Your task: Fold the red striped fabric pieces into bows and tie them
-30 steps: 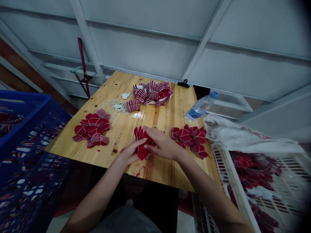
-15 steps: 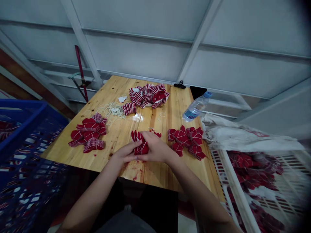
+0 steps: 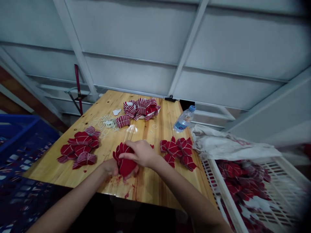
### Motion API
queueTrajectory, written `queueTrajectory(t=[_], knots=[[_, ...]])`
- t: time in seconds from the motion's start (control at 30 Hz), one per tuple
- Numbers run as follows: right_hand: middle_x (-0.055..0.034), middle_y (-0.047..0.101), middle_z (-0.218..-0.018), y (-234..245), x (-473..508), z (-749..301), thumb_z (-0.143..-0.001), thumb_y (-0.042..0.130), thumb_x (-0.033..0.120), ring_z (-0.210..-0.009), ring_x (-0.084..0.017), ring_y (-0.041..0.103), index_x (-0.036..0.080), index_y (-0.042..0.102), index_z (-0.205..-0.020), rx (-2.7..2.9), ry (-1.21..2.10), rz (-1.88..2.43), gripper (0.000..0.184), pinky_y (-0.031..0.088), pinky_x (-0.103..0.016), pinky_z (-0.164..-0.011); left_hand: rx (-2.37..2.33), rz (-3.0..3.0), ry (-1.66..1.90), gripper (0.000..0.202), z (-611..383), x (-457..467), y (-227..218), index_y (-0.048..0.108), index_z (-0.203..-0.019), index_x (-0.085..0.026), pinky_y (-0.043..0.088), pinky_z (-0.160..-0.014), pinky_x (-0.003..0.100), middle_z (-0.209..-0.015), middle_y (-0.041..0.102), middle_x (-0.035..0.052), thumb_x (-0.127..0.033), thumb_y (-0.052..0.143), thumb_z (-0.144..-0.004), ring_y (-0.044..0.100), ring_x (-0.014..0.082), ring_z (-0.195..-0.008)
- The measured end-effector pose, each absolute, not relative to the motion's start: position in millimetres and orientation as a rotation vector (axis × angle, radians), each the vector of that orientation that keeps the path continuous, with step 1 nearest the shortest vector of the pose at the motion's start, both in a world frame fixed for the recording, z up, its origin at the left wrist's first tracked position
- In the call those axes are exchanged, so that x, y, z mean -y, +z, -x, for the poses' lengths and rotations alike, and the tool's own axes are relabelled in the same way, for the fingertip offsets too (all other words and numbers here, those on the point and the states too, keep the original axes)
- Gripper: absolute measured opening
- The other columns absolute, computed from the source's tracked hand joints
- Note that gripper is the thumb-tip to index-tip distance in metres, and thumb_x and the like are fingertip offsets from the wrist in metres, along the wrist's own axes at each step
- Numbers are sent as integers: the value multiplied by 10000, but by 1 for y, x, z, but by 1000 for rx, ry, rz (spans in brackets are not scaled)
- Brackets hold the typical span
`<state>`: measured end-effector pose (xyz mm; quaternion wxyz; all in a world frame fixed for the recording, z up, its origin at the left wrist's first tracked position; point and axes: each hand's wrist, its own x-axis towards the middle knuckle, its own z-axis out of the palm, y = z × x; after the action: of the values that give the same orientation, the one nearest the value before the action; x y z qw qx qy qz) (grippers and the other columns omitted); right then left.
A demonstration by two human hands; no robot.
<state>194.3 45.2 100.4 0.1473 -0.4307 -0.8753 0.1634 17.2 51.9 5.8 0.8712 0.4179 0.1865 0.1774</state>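
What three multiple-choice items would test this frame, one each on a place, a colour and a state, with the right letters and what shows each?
1. Where is the clear plastic water bottle?
A) On the wooden table top
B) Inside a crate
C) In a hand

2. What colour is the slatted plastic crate on the person's left?
A) Green
B) Blue
C) White

3. What state is the red-and-white striped fabric bundle in?
A) Lying untouched
B) Packed in a crate
C) Held between both hands

Answers:
1 A: the bottle rests near the table's far edge.
2 B: the crate's rim and slats show blue.
3 C: the left hand and right hand both close around it.
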Motion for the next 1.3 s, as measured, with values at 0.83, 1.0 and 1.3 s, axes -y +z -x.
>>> queueTrajectory(t=[0.83,1.0,1.3], knots=[[-275,370,-1493,91,-7,-173,-630,808,532,-1360,-415,374,91,424,-1365,2394,258,1102,940,110,-692,-1126,-809,-636,699,315,-9,-19,35,683,-647,-120,464,-570,236,-575,651,5,-94,879,-401,581,111,-544],[-179,633,-1235,92,-5,-175,-622,819,536,-1172,-339,585,150,488,-1291,2493,509,941,840,170,-625,-1147,-679,-679,620,353,-10,-10,37,698,-669,-119,449,-513,214,-617,687,18,-59,877,-370,594,113,-529],[-217,545,-1343,79,-4,-179,-654,788,342,-1271,-343,506,135,406,-1356,2442,470,930,826,317,-533,-1095,-729,-563,757,415,-10,-4,45,708,-870,-124,547,-742,256,-736,735,34,-50,827,-479,696,169,-739]])
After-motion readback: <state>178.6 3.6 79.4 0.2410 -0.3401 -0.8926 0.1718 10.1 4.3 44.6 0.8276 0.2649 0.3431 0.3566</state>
